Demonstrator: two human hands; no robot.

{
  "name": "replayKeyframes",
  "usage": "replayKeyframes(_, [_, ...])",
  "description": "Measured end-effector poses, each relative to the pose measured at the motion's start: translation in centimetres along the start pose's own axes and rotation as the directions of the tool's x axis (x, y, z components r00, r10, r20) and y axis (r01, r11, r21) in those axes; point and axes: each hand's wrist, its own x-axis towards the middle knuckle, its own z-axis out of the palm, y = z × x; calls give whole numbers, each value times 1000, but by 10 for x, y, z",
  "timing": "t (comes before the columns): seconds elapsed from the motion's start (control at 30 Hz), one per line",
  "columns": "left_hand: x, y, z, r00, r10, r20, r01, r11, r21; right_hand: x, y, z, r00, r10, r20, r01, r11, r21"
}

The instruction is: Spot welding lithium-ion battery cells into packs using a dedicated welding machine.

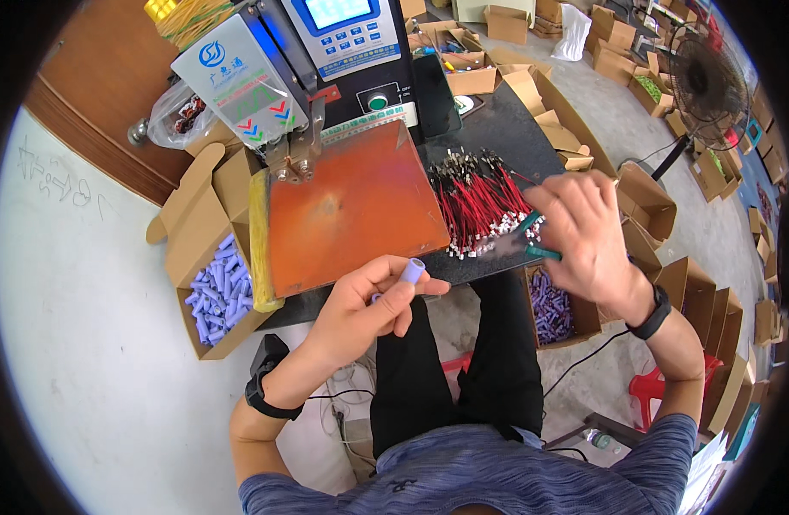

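Cell (411, 273) (lilac, in left hand (360, 305)) points up-right.

Colours at my workplace: lilac, orange, red and black.

The small lilac cylindrical cell (411, 272) in my left hand (360, 313) matches the lilac cells filling the brown cardboard box (207, 257). The flat work plate (351, 206) is rusty orange on a black tabletop (506, 129). The bundle of wires (480, 206) is red with white ends. My right hand (587, 236) grips teal-handled pliers (536, 236). My trousers (454, 369) are black, my shirt (497, 481) mottled blue-grey.
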Motion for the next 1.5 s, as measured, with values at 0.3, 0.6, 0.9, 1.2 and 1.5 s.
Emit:
replayKeyframes(0.3, [-9, -9, 15, 984, 180, -2, -142, 781, 609, -7, 46, 33, 984, 177, 6, -177, 984, -22])
replayKeyframes(0.6, [-13, -15, 14, 984, 176, 20, -145, 734, 664, 3, 148, 127, 536, 791, 295, -758, 605, -244])
replayKeyframes(0.9, [-27, 10, -32, 872, 458, -172, -246, 714, 656, 51, 152, 193, 414, 868, 274, -783, 493, -378])
replayKeyframes(1.2, [-6, 3, -66, 826, 538, -170, -272, 644, 715, 34, 167, 186, 590, 785, 189, -743, 619, -254])
replayKeyframes(1.5, [17, 9, -134, 882, 338, -329, -26, 731, 682, -21, 136, 141, 787, 472, 396, -583, 780, 227])
